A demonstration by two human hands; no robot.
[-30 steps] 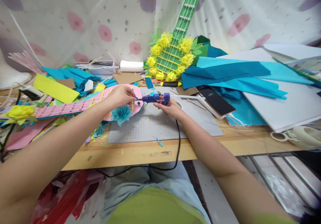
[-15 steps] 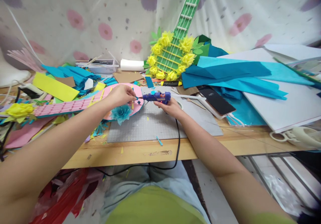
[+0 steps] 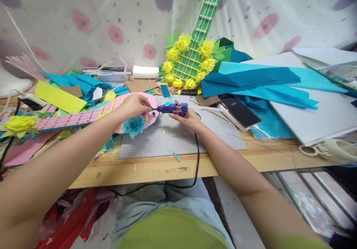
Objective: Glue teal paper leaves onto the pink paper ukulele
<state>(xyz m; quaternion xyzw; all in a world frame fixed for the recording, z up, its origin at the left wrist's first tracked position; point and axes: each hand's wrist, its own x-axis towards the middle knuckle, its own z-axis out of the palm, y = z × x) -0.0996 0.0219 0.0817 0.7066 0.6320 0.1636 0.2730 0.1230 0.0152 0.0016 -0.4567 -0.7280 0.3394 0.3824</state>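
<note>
My right hand (image 3: 186, 119) is closed round a blue hot glue gun (image 3: 173, 109), its nozzle pointing left and a white glue stick (image 3: 208, 108) sticking out behind. My left hand (image 3: 135, 107) pinches a small blue paper piece (image 3: 152, 108) right by the nozzle tip; the fingers partly hide it. Beneath that hand lies a pink paper guitar (image 3: 152, 99) with yellow strips and a dark bridge-like bit. A blue paper flower (image 3: 134, 126) sits on the guitar's near edge, just below my left wrist.
A grey cutting mat (image 3: 178, 141) lies under the work. Behind it leans a green paper guitar (image 3: 205, 22) with yellow flowers. Blue paper sheets (image 3: 251, 79) and a phone (image 3: 241, 110) lie right; paper scraps crowd the left. The gun's black cord (image 3: 197, 159) hangs over the front edge.
The whole view has shifted slightly left. Both hands, the glue gun and the pinched piece keep nearly the same positions relative to each other.
</note>
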